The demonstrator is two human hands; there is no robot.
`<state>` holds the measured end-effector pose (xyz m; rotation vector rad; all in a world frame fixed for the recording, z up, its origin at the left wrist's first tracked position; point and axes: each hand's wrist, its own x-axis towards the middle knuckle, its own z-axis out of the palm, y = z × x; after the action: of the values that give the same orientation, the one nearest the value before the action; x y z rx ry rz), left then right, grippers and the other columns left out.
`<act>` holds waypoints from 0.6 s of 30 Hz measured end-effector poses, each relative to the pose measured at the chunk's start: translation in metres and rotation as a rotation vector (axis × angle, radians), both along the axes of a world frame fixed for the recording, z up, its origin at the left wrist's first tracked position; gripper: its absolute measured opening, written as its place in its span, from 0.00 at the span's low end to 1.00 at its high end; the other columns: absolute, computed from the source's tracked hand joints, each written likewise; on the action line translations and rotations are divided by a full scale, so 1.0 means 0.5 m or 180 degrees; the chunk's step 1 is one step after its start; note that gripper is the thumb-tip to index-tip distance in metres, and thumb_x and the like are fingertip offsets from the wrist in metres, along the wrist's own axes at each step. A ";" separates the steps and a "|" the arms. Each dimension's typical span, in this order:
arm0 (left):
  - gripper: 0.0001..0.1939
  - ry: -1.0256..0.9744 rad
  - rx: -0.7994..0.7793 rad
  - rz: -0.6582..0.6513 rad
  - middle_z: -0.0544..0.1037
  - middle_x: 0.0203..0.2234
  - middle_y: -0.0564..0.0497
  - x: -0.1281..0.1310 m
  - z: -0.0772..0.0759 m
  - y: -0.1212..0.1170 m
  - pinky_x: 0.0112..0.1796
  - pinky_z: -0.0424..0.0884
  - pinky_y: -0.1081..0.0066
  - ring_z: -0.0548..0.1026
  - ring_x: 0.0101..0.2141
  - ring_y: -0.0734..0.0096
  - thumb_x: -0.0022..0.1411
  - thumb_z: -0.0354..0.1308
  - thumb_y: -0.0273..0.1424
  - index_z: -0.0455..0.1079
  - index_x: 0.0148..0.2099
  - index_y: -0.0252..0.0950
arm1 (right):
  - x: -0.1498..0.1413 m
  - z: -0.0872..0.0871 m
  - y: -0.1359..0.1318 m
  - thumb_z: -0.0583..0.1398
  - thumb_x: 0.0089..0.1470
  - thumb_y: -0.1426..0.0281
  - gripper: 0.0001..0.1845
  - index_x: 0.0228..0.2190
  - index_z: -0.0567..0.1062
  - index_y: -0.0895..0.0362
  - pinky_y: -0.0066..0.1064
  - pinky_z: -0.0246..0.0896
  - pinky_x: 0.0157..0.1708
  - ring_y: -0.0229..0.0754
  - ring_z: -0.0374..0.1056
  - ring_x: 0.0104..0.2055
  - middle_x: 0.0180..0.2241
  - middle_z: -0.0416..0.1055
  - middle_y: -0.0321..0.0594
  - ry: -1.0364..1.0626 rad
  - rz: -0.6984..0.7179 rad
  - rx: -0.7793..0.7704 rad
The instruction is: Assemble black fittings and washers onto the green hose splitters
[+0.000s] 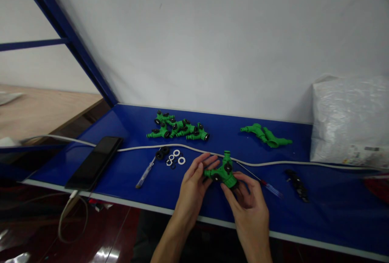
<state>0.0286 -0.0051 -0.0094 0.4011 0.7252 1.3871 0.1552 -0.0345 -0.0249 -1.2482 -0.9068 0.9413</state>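
Between my hands is a green two-way hose splitter (224,174) with black valve knobs, held just above the blue table. My left hand (193,184) is closed around one of its narrow outlets. My right hand (248,200) grips the wide collar, its thumb on the near side and some fingers hidden behind. Left of my hands lie white washers (176,153), black rings (162,153) and a clear-handled screwdriver (146,176). Another screwdriver (272,189) with a red and clear handle lies just right of my right hand.
Several green splitters (182,128) with black knobs lie at the back, with bare green bodies (265,135) farther right. A white cable (285,163) crosses the blue table (221,127). A phone (95,163) lies left; small black parts (297,186) and a plastic-wrapped package (349,117) are right.
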 end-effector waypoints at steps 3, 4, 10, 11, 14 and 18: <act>0.16 -0.0142 -0.0035 0.0021 0.81 0.52 0.40 -0.004 0.003 0.000 0.57 0.68 0.57 0.76 0.57 0.54 0.63 0.65 0.34 0.76 0.52 0.35 | -0.001 -0.004 0.000 0.73 0.44 0.64 0.23 0.41 0.73 0.52 0.36 0.72 0.49 0.46 0.77 0.47 0.43 0.77 0.39 0.0033 0.0019 0.0018; 0.15 -0.0142 -0.0049 0.0038 0.81 0.52 0.40 -0.004 0.005 -0.001 0.58 0.68 0.57 0.76 0.57 0.54 0.64 0.65 0.34 0.76 0.52 0.35 | 0.000 -0.005 0.000 0.73 0.44 0.64 0.24 0.41 0.72 0.52 0.36 0.72 0.49 0.46 0.77 0.47 0.43 0.77 0.39 0.0036 0.0037 -0.0011; 0.18 0.0018 0.0097 -0.0317 0.81 0.53 0.39 -0.002 0.016 -0.015 0.56 0.70 0.58 0.74 0.58 0.53 0.68 0.60 0.43 0.79 0.49 0.35 | 0.009 0.010 -0.003 0.74 0.44 0.59 0.26 0.42 0.73 0.53 0.37 0.75 0.42 0.48 0.78 0.39 0.39 0.80 0.41 0.0042 0.0269 -0.0338; 0.18 0.0058 0.0147 -0.0363 0.80 0.53 0.39 -0.003 0.016 -0.016 0.56 0.70 0.58 0.73 0.59 0.52 0.68 0.60 0.43 0.79 0.49 0.34 | 0.009 0.015 -0.004 0.73 0.44 0.58 0.26 0.42 0.73 0.53 0.36 0.75 0.38 0.47 0.77 0.36 0.37 0.80 0.40 0.0046 0.0280 -0.0368; 0.20 0.0084 0.0188 -0.0310 0.81 0.53 0.39 -0.002 0.012 -0.014 0.57 0.69 0.58 0.74 0.58 0.52 0.66 0.62 0.45 0.80 0.48 0.35 | 0.006 0.026 -0.010 0.73 0.45 0.56 0.28 0.44 0.73 0.53 0.34 0.73 0.32 0.44 0.75 0.30 0.34 0.80 0.39 0.0091 0.0204 -0.0393; 0.24 0.0073 0.0043 0.0010 0.82 0.49 0.38 0.003 0.008 -0.006 0.55 0.70 0.54 0.77 0.54 0.50 0.61 0.64 0.51 0.81 0.44 0.35 | -0.006 0.018 -0.021 0.72 0.46 0.54 0.25 0.41 0.75 0.53 0.38 0.75 0.36 0.48 0.78 0.33 0.34 0.82 0.41 0.0128 0.0120 -0.0225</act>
<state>0.0302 -0.0083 -0.0055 0.4273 0.7357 1.3930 0.1520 -0.0448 -0.0158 -1.2713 -0.8746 1.0326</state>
